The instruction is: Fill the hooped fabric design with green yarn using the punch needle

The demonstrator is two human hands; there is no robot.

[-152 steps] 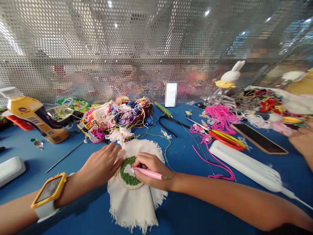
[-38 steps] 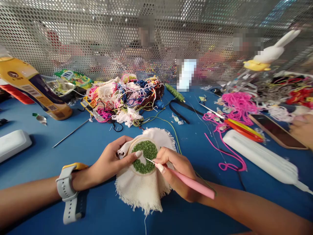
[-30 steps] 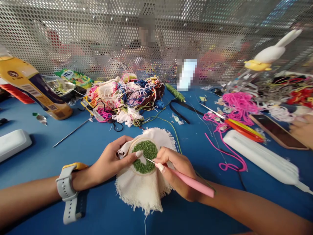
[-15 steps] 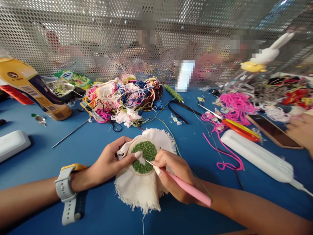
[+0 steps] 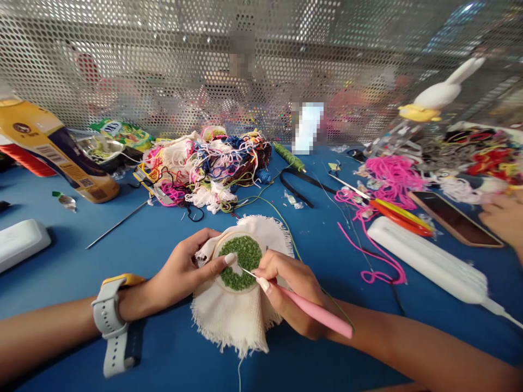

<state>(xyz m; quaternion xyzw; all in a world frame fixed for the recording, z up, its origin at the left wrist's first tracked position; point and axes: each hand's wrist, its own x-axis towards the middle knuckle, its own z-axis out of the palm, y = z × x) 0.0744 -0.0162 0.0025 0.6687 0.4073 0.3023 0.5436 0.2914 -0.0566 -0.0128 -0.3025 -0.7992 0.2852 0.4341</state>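
My left hand (image 5: pixel 188 264) grips the left side of a round embroidery hoop (image 5: pixel 219 280), its thumb lying on the green looped stitching (image 5: pixel 246 251). White cloth (image 5: pixel 232 318) with a frayed edge spreads out around the hoop. A bare white patch shows near the middle of the stitching. In my right hand (image 5: pixel 288 291) is a pink-handled punch needle (image 5: pixel 321 313), its metal tip at the white patch beside my left thumb. Green yarn (image 5: pixel 281 218) runs from the back of the table past the cloth toward the needle's handle.
Behind the hoop lies a heap of mixed yarn (image 5: pixel 220 163). Scissors (image 5: pixel 402 218), a phone (image 5: pixel 455 218), a white power strip (image 5: pixel 429 261) and pink yarn (image 5: pixel 392 177) are on the right, near another person's hand (image 5: pixel 504 215). A yellow bottle (image 5: pixel 57 147) stands left.
My hands, the hoop and the needle stay almost where they were. The view has shifted very slightly.
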